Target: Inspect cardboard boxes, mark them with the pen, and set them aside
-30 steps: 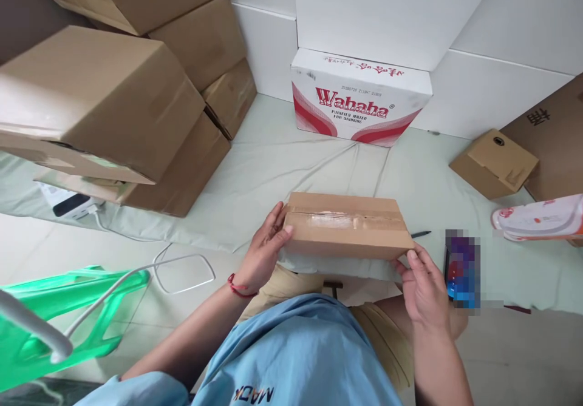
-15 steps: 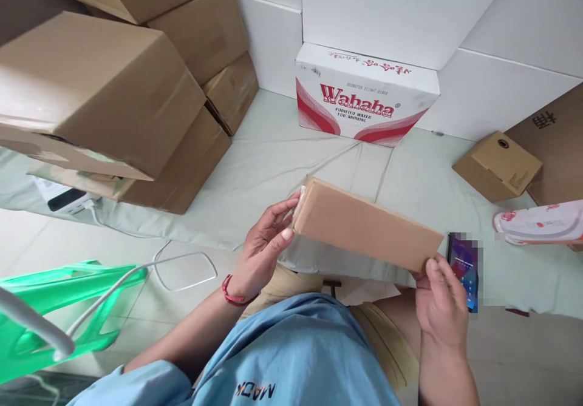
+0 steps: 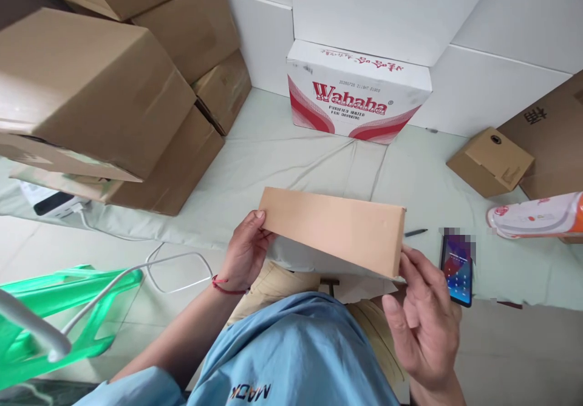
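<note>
A long, slim, plain brown cardboard box [image 3: 330, 227] is held slantwise above the front edge of the cloth-covered table. My left hand [image 3: 248, 245] grips its left end, thumb on the upper face and fingers curled beneath. At the opposite end, my right hand [image 3: 426, 315] has its fingers stretched up against the end of the box, with the thumb spread well away. Just right of that hand lies a phone [image 3: 458, 269] with a lit, partly blurred screen. A dark pen-like stick [image 3: 415, 232] rests on the cloth behind the fingers.
Large cardboard boxes [image 3: 91, 90] are stacked at the left. A Wahaha water carton [image 3: 357, 96] stands against the wall. To the right are a small brown box [image 3: 492, 162] and a pink-and-white package [image 3: 535, 215]. A green plastic stool [image 3: 91, 333] and white cable [image 3: 209, 266] are lower left.
The slim box has shifted left and tipped so its right end face shows. My left thumb has moved onto its top; my right thumb has come off it. The pen-like stick is now visible.
</note>
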`<state>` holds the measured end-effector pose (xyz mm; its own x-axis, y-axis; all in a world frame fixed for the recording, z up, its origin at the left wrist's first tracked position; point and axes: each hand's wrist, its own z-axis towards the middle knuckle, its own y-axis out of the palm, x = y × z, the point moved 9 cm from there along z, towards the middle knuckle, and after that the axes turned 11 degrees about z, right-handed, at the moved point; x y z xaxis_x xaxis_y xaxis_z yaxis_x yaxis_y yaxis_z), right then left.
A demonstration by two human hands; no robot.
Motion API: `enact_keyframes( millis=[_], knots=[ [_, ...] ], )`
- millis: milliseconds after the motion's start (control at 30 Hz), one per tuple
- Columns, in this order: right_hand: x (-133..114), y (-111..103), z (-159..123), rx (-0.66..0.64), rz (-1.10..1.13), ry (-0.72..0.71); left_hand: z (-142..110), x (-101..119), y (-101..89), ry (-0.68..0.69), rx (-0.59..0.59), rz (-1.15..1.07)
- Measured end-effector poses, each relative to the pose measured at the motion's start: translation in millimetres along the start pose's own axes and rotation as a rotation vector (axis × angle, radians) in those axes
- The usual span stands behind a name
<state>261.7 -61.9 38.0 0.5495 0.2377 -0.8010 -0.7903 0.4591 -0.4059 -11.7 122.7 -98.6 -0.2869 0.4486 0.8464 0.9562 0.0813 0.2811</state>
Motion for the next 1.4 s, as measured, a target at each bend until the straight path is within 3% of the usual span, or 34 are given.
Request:
enact_keyframes(
  millis=[100,167,233,333,400,567,800,900,1033,1267,1400],
  knots=[
    [-11,8,-2,-0.034,-0.035,-0.062,4,-1,-3.1,0.003,0.022,-0.007],
    [-7,9,-4,0.019,0.061,-0.010,4,3,-3.4,0.035,0.017,0.008],
    [9,4,-7,0.174,0.262,0.120,0,12,-1.6,0.103,-0.004,0.038],
    [50,1,-19,0.427,0.586,0.414,-11,28,7.7,0.235,-0.081,0.126],
    [79,5,-29,0.502,0.726,0.608,-18,38,16.2,0.326,-0.138,0.195],
    [128,-4,-50,0.576,0.811,0.837,-37,55,42.3,0.548,-0.289,0.351],
    [153,-10,-66,0.552,0.867,0.945,-82,79,75.1,1.001,-0.342,0.604],
    [161,-10,-67,0.550,0.888,0.961,-95,83,86.6,0.991,-0.427,0.609],
    [164,-12,-64,0.594,0.912,0.957,-96,82,88.1,0.853,-0.482,0.534],
    [141,-23,-49,0.675,0.785,0.779,-63,71,72.2,0.702,-0.344,0.697],
    [131,-26,-38,0.607,0.766,0.662,-41,56,58.6,0.588,-0.278,0.677]
  ],
)
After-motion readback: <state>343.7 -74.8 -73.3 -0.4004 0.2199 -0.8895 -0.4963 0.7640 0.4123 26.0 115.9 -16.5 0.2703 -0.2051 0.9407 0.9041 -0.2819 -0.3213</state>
